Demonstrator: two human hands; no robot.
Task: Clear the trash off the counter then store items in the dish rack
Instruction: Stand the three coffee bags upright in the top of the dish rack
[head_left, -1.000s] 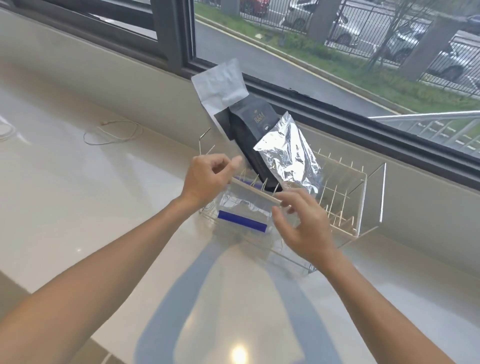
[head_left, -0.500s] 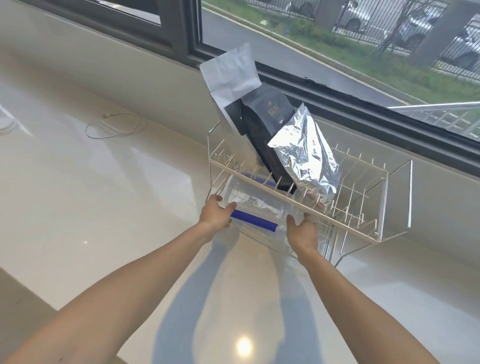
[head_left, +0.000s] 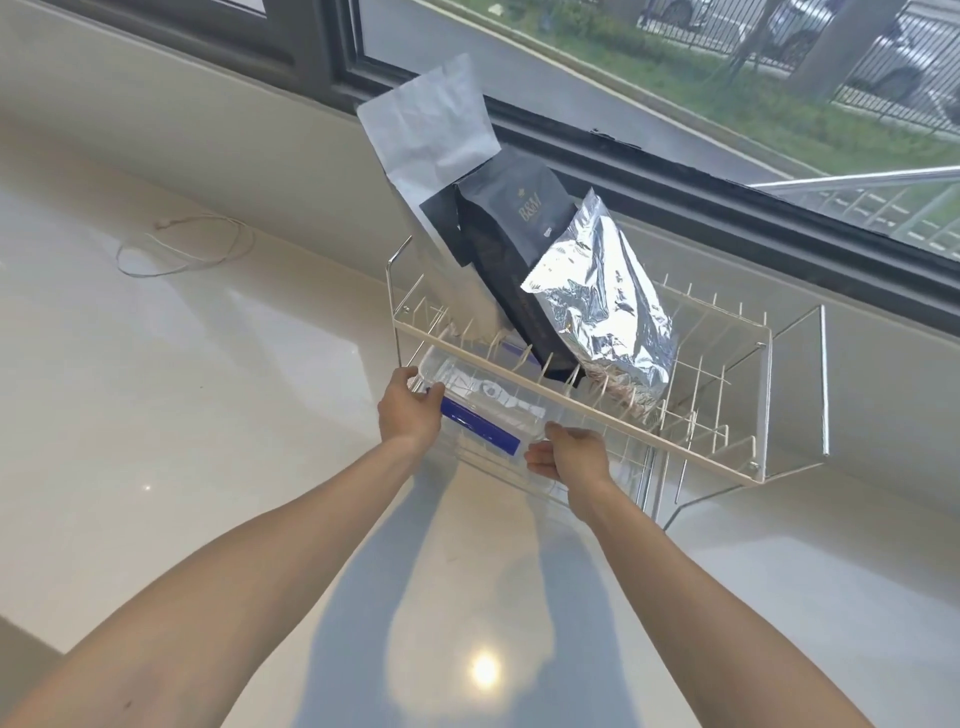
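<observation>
A pale, glossy counter (head_left: 182, 415) runs under a wide window (head_left: 675, 78) that looks out on grass and parked cars. Against the wall beneath the sill stands a wire dish rack (head_left: 587, 415) with two levels. Three bags lean in its upper level, tilted back toward the window: a white paper bag (head_left: 431, 130) rearmost, a black bag (head_left: 511, 218) in front of it, and a crinkled silver foil bag (head_left: 602, 306) nearest the camera. A clear plastic container (head_left: 488, 402) with a blue strip along its near edge sits in the lower level, under the front rail. A loose loop of thin cord (head_left: 192, 249) lies on the counter well to the left.

The likely trouble is the container catching on the wire prongs or the rail as it slides in; a jolt to the rack could tip the leaning bags forward. The smooth plastic could also slip, since the hold is only at the corners.

The left hand (head_left: 408, 413) curls around the container's left end, fingers closed on it. The right hand (head_left: 569, 457) grips the right front corner, fingers partly bent underneath.
</observation>
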